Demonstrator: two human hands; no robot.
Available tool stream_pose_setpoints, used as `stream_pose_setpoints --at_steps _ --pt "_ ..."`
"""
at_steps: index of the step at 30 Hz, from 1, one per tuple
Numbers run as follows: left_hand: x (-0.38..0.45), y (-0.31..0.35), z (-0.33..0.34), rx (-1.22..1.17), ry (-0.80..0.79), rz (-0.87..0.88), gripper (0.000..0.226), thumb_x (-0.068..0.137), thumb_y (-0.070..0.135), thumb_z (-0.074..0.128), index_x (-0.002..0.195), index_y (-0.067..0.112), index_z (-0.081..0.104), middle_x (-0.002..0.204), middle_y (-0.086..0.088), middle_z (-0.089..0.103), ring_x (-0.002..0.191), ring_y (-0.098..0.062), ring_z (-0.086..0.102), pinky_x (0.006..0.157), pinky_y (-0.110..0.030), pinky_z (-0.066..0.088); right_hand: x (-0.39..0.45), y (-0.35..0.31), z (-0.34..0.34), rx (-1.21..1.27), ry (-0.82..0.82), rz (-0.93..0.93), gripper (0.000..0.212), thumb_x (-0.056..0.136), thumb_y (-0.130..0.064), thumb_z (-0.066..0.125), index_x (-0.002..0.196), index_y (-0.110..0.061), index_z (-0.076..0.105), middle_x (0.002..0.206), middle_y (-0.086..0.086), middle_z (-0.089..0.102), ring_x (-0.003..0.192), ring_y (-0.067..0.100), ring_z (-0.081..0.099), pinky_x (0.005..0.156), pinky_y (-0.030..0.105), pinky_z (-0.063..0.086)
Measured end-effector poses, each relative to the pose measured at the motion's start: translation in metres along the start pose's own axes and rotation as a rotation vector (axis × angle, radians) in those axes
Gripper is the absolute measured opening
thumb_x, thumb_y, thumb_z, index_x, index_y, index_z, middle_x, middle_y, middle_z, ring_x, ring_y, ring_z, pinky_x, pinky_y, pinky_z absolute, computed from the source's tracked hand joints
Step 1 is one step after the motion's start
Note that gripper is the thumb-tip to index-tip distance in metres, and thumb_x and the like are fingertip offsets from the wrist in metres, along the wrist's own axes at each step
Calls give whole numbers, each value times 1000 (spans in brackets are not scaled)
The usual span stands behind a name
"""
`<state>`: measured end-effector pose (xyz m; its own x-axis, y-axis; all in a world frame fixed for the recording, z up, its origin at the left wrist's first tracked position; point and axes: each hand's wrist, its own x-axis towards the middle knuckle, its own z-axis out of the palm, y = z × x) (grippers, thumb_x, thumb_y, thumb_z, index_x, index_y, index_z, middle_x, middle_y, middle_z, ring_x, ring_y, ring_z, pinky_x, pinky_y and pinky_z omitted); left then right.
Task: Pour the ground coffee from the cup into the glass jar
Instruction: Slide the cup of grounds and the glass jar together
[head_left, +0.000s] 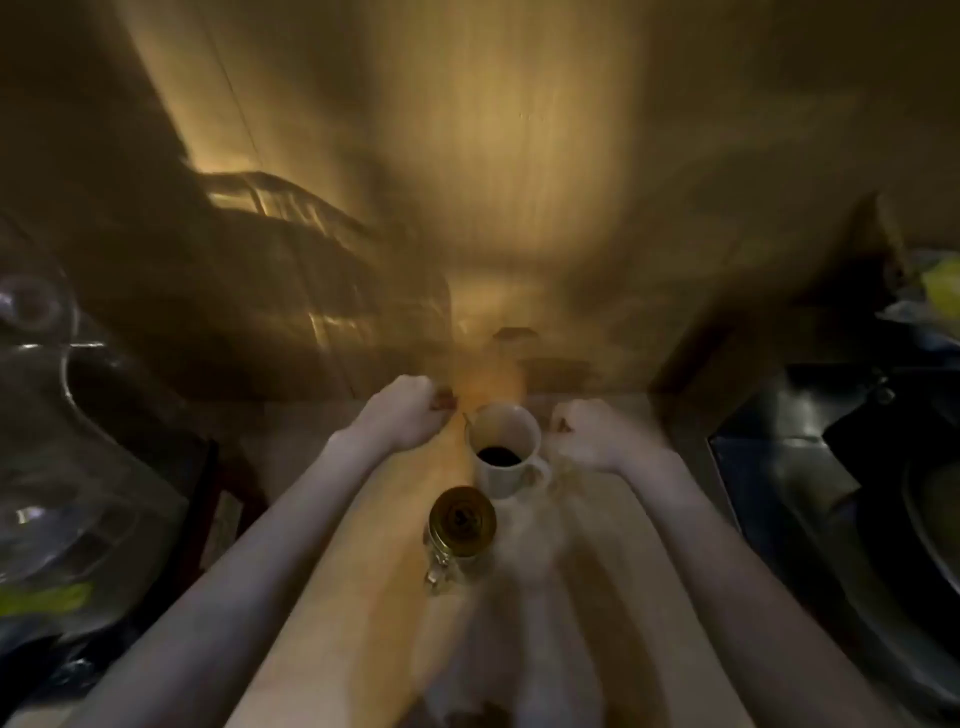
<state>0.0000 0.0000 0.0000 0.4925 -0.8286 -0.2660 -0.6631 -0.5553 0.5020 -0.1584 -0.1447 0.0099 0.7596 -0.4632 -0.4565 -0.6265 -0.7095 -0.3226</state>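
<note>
A white cup with dark ground coffee at its bottom stands upright on the wooden counter, its handle turned to the near right. Just in front of it stands a glass jar whose clip-top lid is down. My left hand rests on the counter left of the cup with its fingers curled and nothing in it. My right hand lies right of the cup, fingers curled too, not touching it. The picture is dim and blurred.
A wire dish rack stands at the back left and clear plastic ware at the far left. A dark sink lies to the right. A wooden wall rises behind the counter.
</note>
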Motion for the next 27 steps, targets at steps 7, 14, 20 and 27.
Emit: stream_pose_setpoints --at_steps 7,14,20,27 --pt "20 -25 61 -235 -103 -230 39 85 10 50 123 5 50 129 -16 56 118 -27 52 94 -31 40 29 31 76 104 37 76 34 89 -29 53 120 -14 51 117 10 61 108 30 56 84 35 48" --pt "26 -30 82 -600 -97 -305 52 83 4 49 134 12 41 140 -11 47 124 -27 47 101 -38 40 39 36 122 411 186 -14 32 91 -13 52 123 -8 49 116 16 61 108 31 55 83 39 49" --pt "28 -22 89 -865 -93 -339 50 85 4 48 132 21 45 131 -6 53 114 -20 48 90 -34 37 45 32 136 682 300 53 10 96 -7 45 93 -8 54 92 10 63 85 24 58 69 30 42" --pt "31 -19 81 -968 -126 -379 51 85 8 47 134 22 44 136 -4 47 122 -23 43 101 -40 36 48 29 110 1164 281 133 24 88 11 43 73 -4 54 71 -1 53 70 7 48 55 4 38"
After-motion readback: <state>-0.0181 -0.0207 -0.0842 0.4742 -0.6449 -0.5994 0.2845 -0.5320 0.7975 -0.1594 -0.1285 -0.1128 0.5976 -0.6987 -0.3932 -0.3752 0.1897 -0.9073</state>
